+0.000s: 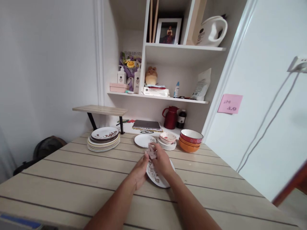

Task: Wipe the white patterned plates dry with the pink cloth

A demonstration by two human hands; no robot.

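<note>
A white plate [161, 180] with a brown pattern is tilted above the table in front of me. My left hand [139, 172] grips its left rim, thumb on top and the other fingers mostly hidden beneath. Bunched in the fingers of my right hand [161, 159] is a pale pinkish cloth [151, 151], pressed against the upper left part of the plate. The cloth also touches the area by my left thumb. My right hand and wrist cover much of the plate's right side.
Stacked plates [103, 145] stand at the left, near a small raised shelf [100, 110]. Behind my hands are another white plate [142, 140], a stack of small dishes [167, 146] and nested bowls [189, 146]. A red jug [170, 117] stands farther back.
</note>
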